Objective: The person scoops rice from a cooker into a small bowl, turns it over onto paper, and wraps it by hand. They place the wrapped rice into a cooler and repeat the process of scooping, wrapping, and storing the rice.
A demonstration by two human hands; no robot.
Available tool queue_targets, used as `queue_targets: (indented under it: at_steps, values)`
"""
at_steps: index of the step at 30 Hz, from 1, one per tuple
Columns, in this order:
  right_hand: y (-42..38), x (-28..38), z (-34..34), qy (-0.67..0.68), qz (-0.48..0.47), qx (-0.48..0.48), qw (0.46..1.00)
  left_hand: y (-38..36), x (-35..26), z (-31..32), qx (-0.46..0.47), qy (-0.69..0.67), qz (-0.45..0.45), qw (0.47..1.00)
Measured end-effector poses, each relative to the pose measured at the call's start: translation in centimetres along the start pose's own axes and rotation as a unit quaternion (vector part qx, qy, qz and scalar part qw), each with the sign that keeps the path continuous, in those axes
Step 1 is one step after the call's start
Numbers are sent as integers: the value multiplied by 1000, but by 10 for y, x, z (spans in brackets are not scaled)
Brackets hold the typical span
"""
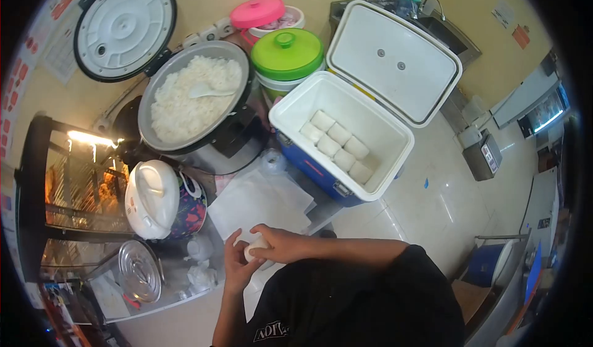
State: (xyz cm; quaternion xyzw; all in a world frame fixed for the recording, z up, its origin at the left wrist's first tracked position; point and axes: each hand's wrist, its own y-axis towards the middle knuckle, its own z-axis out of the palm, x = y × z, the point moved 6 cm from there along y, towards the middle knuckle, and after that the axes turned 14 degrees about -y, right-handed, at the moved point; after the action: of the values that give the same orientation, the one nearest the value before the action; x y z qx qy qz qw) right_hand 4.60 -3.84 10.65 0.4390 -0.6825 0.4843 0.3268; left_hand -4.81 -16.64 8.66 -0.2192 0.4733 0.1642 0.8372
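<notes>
Both hands close around a small white bundle, which looks like paper wrapped round something. My left hand holds its left side, and my right hand grips it from the right and above. Just beyond the hands lie overlapping sheets of white paper on the table. To the right stands a blue and white cooler box with its lid raised; several similar white bundles sit in rows inside. Behind the paper, a large cooker is full of white rice, and a white rice paddle rests on the rice.
Left of the paper stands a flower-patterned pot with a white lid, beside a lit food warmer. A clear round lid and crumpled plastic bags lie nearer. Green-lidded and pink-lidded tubs stand behind.
</notes>
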Motion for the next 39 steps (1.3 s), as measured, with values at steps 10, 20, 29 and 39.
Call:
queue_targets:
  at_steps: [10, 20, 29, 39]
  values:
    - [-122, 64, -227, -260, -127, -119, 950, 77, -27, 88, 71, 250, 169, 951]
    - [-50, -131, -262, -638, 329, 159, 677, 73, 54, -12, -140, 574, 147, 793]
    - [-61, -133, -254, -555, 365, 16, 747, 55, 75, -17, -198, 554, 109, 801]
    - [-56, -158, -261, -532, 330, 42, 779, 43, 84, -43, -237, 598, 112, 757]
